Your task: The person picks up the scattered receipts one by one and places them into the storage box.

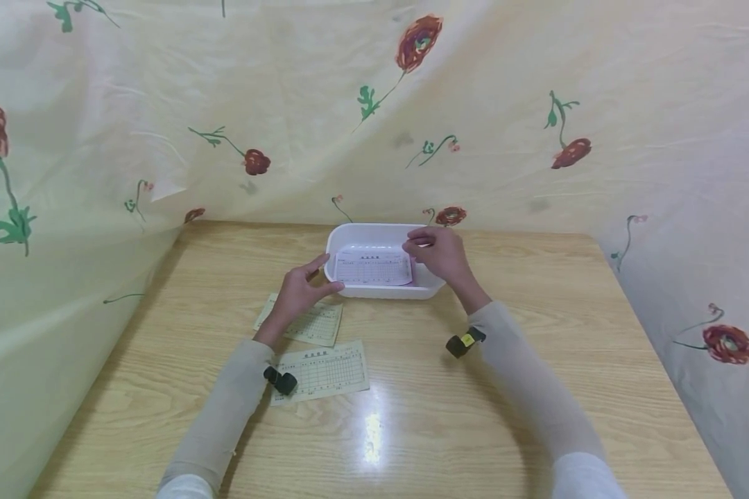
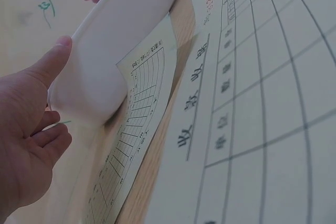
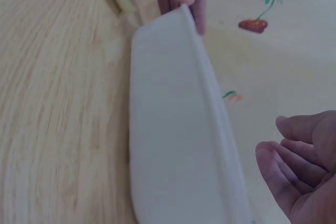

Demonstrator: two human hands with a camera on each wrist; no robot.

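A white plastic basin (image 1: 387, 294) stands at the back of the table. My left hand (image 1: 296, 294) grips its left end, thumb on the near rim and fingers at the outer side. Inside the basin lies a printed receipt slip (image 1: 372, 269), with a purple edge showing beneath it. My right hand (image 1: 442, 255) hovers over the basin's right end. In the right wrist view its fingers (image 3: 273, 169) are loosely bent and hold nothing. Two pale receipts lie in front of the basin: one (image 1: 320, 326) partly under the left hand, the other (image 1: 327, 371) nearer, partly hidden by the left wrist camera.
The wooden table (image 1: 537, 291) reaches back to a flowered cloth (image 1: 324, 97) hanging close behind the basin. More of this cloth borders the table on the left and right. A small black camera (image 1: 462, 344) sits on the right wrist.
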